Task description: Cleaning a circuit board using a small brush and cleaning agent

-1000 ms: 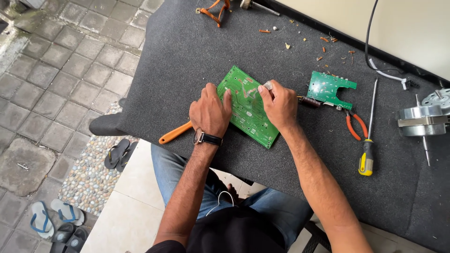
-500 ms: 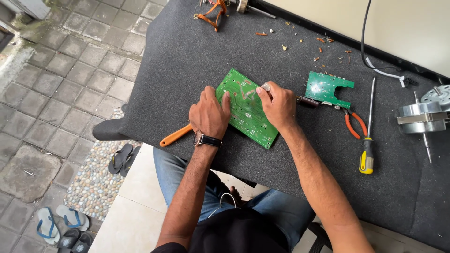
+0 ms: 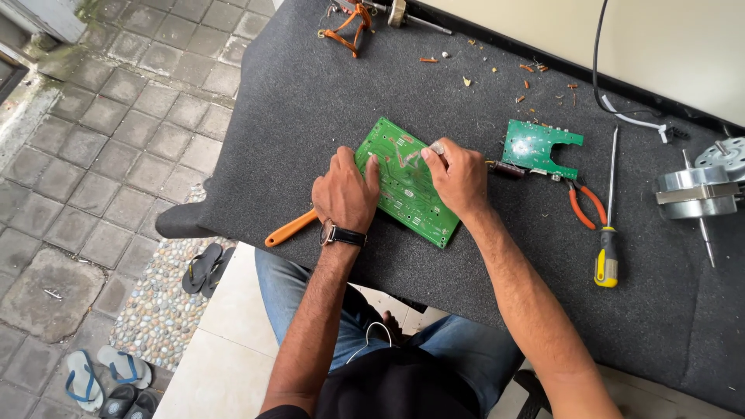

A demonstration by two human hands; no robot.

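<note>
A large green circuit board lies flat on the dark grey mat. My left hand, with a black watch at the wrist, rests on the board's left edge and holds it down. My right hand sits on the board's upper right part, its fingertips pinched on a small pale object I cannot identify. An orange tool handle sticks out from under my left hand.
A smaller green circuit board lies right of my right hand, with orange-handled pliers beside it. A yellow-and-black screwdriver and a metal motor lie farther right. Orange wire bits and a black cable sit at the back.
Both hands stay on the large board with only slight shifts; the view has tilted a little.
</note>
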